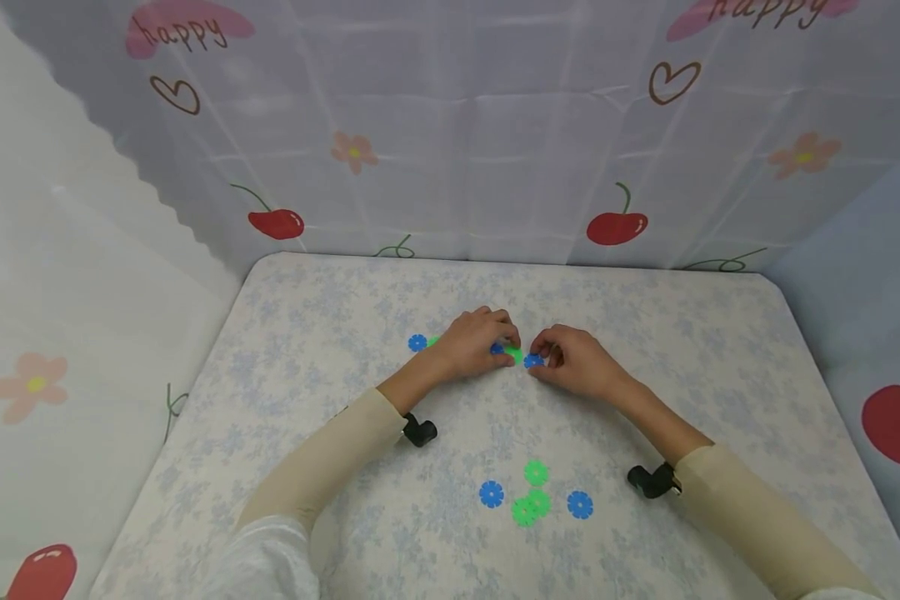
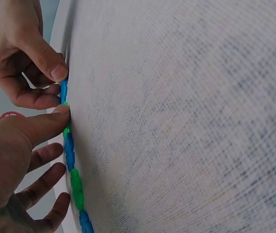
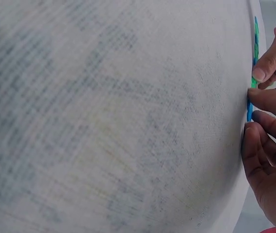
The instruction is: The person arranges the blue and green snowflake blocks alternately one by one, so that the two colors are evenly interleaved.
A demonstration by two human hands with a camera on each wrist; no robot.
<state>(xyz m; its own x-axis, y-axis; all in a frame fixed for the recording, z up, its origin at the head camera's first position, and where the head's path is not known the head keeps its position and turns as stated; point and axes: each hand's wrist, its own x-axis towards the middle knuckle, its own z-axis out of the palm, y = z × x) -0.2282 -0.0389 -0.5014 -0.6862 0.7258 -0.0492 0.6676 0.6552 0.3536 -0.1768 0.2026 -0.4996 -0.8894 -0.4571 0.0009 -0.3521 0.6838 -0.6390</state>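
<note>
My left hand (image 1: 471, 343) pinches a green notched plastic disc (image 1: 514, 356) between thumb and fingers. This disc belongs to a row of alternating blue and green discs, partly hidden under the hand. A blue disc (image 1: 417, 342) shows at the row's left end. My right hand (image 1: 579, 360) holds another blue notched disc (image 1: 532, 361) by its edge, right beside the green one. In the left wrist view, the right hand's blue disc (image 2: 63, 91) lines up with the row, where a green disc (image 2: 76, 188) shows below the left fingers. The right wrist view shows that held blue disc (image 3: 250, 110) edge-on.
Nearer the person lie loose discs: a blue one (image 1: 491, 494), a green one (image 1: 536, 472), two overlapping green ones (image 1: 526, 511) and another blue one (image 1: 580, 504). A pale patterned cloth covers the table (image 1: 330, 317). Printed curtains (image 1: 465, 167) hang behind and at both sides.
</note>
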